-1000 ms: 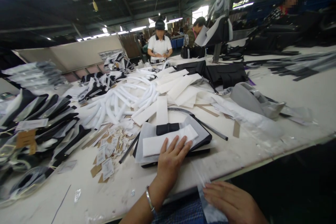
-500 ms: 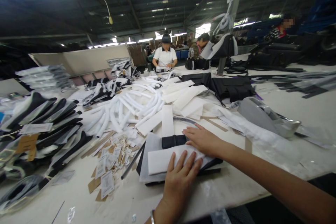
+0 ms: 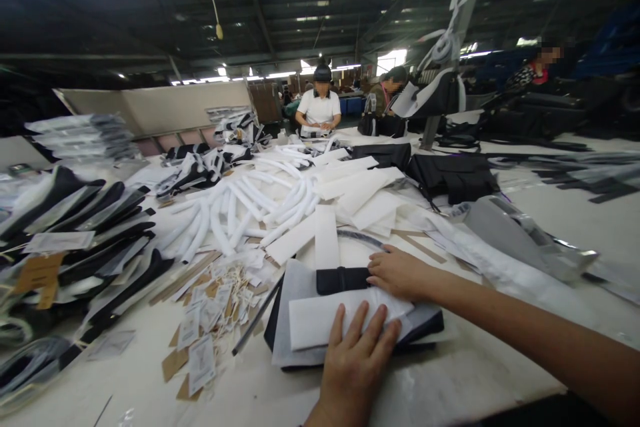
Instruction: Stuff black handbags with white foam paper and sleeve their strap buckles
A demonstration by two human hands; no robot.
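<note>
A dark bag (image 3: pixel 435 322) lies flat on the table before me, with a thin translucent sheet (image 3: pixel 281 340) over it. On top rests a white foam strip (image 3: pixel 313 321), and just beyond it a black strap piece (image 3: pixel 333 281) shows. My left hand (image 3: pixel 357 353) lies with fingers spread on the foam strip. My right hand (image 3: pixel 400 271) rests at the right end of the black strap piece, fingers extended and fairly close together, touching the sheet. A second white strip (image 3: pixel 327 237) extends away behind the strap, beside a dark curved handle (image 3: pixel 357 235).
White tubes (image 3: pixel 233 210) and foam sheets (image 3: pixel 367 187) are heaped beyond the bag. Paper tags (image 3: pixel 201 360) lie to its left, near wrapped black pieces (image 3: pixel 120 233). A grey bag (image 3: pixel 505 230) is at right. A person in white (image 3: pixel 319 109) works across the table.
The view has shifted slightly, so the bag appears lower and farther right. Both hands stay on the bag, with little change in their placement.
</note>
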